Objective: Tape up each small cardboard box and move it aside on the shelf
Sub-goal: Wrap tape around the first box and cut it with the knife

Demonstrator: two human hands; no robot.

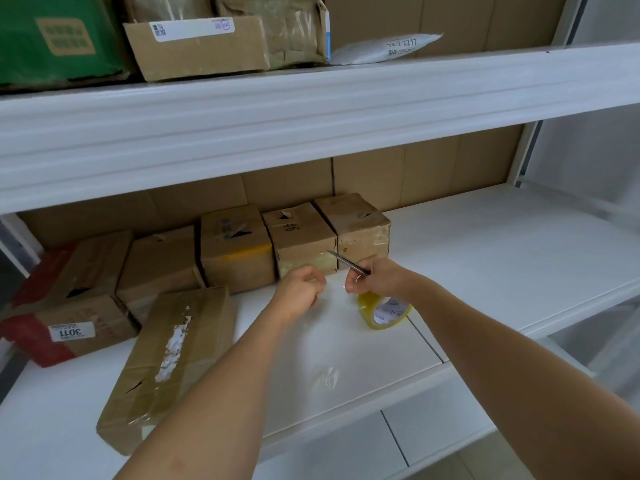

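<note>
Nearest: a scrap of clear tape (327,377) lying on the white shelf (485,258), and a long taped box (169,365) flat to the left, its long axis running toward the camera. Next, left hand (299,292), fingers curled, pinching the free end of the tape. Right hand (372,277) grips a small blade (346,263) pointing up-left, with the tape roll (386,311) just below it, apparently hooked on the fingers. The tape strip spans left-right between the hands; the blade sits above its right end, so the cut likely comes at the roll side. Beyond, just behind the hands, a row of small boxes (304,244) against the back; their tops show torn slits, contents not visible.
</note>
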